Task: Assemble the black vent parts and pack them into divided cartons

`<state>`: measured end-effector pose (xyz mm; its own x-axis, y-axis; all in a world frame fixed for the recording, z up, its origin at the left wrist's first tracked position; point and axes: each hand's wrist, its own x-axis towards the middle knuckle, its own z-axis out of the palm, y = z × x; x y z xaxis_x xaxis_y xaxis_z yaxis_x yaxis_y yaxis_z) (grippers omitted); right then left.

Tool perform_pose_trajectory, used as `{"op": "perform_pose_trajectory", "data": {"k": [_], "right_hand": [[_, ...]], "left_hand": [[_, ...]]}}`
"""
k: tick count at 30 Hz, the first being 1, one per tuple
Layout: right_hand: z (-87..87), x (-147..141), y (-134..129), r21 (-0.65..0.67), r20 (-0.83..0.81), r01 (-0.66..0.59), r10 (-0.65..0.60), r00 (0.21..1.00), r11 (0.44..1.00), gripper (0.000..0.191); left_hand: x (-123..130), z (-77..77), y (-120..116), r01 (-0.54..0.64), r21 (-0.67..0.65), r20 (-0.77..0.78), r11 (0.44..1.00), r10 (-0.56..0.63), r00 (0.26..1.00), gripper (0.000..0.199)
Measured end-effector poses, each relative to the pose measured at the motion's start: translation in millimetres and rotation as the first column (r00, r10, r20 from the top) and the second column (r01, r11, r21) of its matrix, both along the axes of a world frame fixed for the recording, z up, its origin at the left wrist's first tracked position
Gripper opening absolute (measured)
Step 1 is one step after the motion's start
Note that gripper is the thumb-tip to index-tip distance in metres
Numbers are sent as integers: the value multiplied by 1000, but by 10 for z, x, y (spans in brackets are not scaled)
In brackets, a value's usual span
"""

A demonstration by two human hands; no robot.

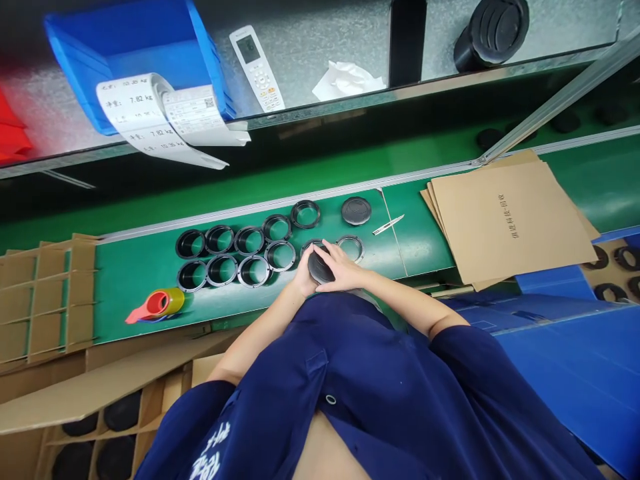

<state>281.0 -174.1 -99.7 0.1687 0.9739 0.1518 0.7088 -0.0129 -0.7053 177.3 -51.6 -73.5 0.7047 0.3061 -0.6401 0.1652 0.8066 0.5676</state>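
Close to my body, at the front edge of the green bench, a round black cap (320, 267) is held between my two hands. My left hand (305, 272) wraps its left side, while my right hand (341, 268) grips it from the right with the fingers over the top. Whatever lies under the cap is hidden. Just behind my hands are two black rings, one partly covered and the other ring (351, 249) in plain sight. Several more black rings (249, 241) stand in two rows to the left. A separate black cap (356, 211) lies flat behind my right hand.
Tweezers (389, 225) lie right of the cap. Cardboard sheets (515, 220) are stacked at the right, and a red and yellow tape roll (159, 304) sits at the left beside a cardboard divider (47, 300). A shelf above carries a blue bin (135, 40) and a remote (257, 70).
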Motion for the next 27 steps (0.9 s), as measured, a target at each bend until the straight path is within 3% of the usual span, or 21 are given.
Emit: {"op": "perform_pose_trajectory", "data": {"k": [2,5,8,12,15,20,24,27], "right_hand": [[-117,16,-3,5,-10,37,-37,999,999,124],[-332,160,-8,4,77,276,-275,958,961,119],[-587,347,6,-57,199,449,-430,880,892,114],[-805,457,90,-134,264,446,-401,877,885,110],[-763,460,199,-150,272,441,-392,879,885,102],[-645,419,352,75,251,465,-468,847,882,79],[-803,319,425,-5,225,403,-392,892,915,74],[-807,536,490,52,172,399,-401,900,916,74]], "left_hand": [[-25,-69,6,76,-26,-29,997,-76,997,60],[-78,-93,98,194,-23,-97,981,-195,976,70],[-156,-81,215,185,83,-187,979,-167,968,72],[-311,-103,321,132,103,-258,986,-102,961,62],[-479,-136,390,96,95,-303,991,-63,951,57],[-691,-136,551,42,102,-399,994,2,917,51],[-595,-67,721,30,161,-485,987,53,873,48],[-452,54,823,47,237,-525,970,87,847,49]]}}
